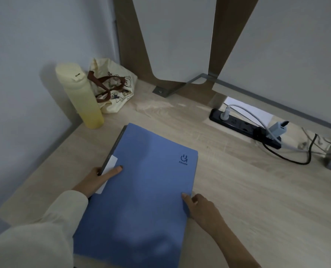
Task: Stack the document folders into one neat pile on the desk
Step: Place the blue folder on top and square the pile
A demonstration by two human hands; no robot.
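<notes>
A blue document folder (pixel 141 190) lies flat on the light wooden desk (pixel 238 190), its dark spine with a white label along the left side. More folder edges show beneath it at the spine, so it tops a pile. My left hand (pixel 99 180) grips the spine side, thumb on the cover near the label and fingers wrapped around the edge. My right hand (pixel 201 207) rests against the right edge of the folder, fingertips touching its side and the desk.
A tall pale yellow bottle (pixel 79 95) and a cream tote bag (pixel 114 88) with brown handles stand in the far left corner. A black power strip (pixel 244 128) with plugs and cables lies at the far right. Metal brackets (pixel 168 89) meet the desk at the back.
</notes>
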